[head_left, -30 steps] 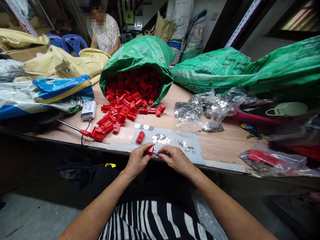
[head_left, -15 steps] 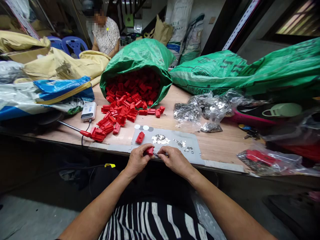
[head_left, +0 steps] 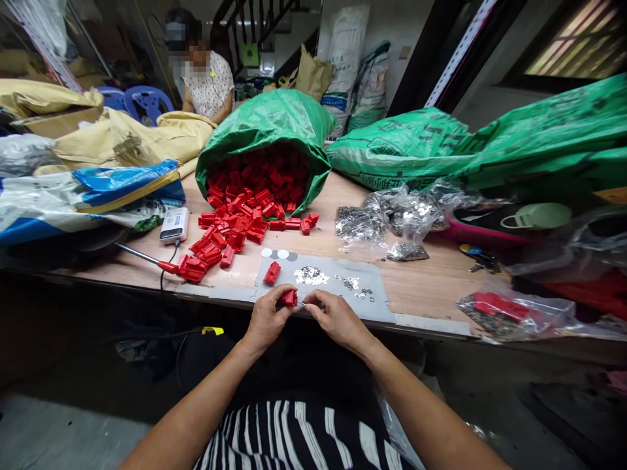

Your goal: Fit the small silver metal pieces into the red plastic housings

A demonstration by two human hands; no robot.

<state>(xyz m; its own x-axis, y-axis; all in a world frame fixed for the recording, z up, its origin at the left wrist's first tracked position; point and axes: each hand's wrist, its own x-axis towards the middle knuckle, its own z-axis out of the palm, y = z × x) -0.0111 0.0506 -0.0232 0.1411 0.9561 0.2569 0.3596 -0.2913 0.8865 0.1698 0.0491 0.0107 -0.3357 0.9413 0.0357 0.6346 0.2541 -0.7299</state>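
Note:
Between the thumb and fingers of my left hand (head_left: 267,320) is a small red plastic part (head_left: 289,298), held at the table's front edge. My right hand (head_left: 337,320) is closed in a pinch on a thin metal rod (head_left: 300,303) that points at the red part's right end; the rest of the rod is hidden in the fingers. Just beyond my hands lies a grey mat (head_left: 333,261). On it are another red plastic part (head_left: 272,273), a pile of small shiny metal pieces (head_left: 311,275) and a few scattered metal pieces (head_left: 351,282).
A green sack (head_left: 274,117) spills many red parts (head_left: 238,228) onto the table. Bagged metal pieces (head_left: 362,222) lie right of it. A white power bank (head_left: 174,225) sits left. A plastic bag (head_left: 519,310) lies front right. Across the table sits another person (head_left: 208,81).
The whole view has shifted slightly. Both hands keep their hold at nearly the same spot; the red part seems turned a little and less of the rod shows.

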